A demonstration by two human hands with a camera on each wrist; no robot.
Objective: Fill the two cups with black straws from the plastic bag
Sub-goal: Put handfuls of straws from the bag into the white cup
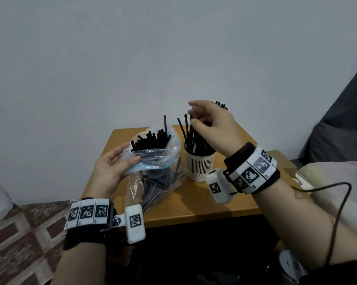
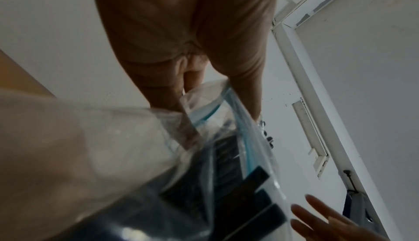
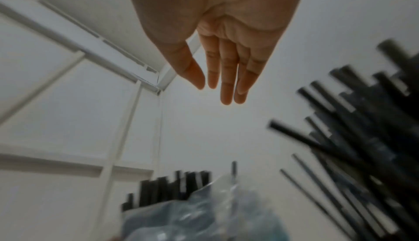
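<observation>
A clear plastic bag [image 1: 153, 161] with a blue rim stands on the wooden table [image 1: 194, 202], and black straws [image 1: 151, 138] stick out of its mouth. My left hand [image 1: 114, 167] grips the bag's rim, thumb on the front; the bag [image 2: 215, 119] shows again in the left wrist view. Right of the bag stands a white ribbed cup [image 1: 200, 164] with several black straws [image 1: 189, 130] in it. My right hand [image 1: 210, 124] hovers above that cup, fingers straight and holding nothing [image 3: 226, 76]. More straw tips [image 1: 220, 104] show behind it; a second cup is hidden.
A white wall rises close behind the table. A patterned floor [image 1: 19, 243] lies at the left. Grey cloth [image 1: 342, 130] and a pale cushion [image 1: 327, 182] sit at the right. A black cable [image 1: 337, 212] runs along my right forearm.
</observation>
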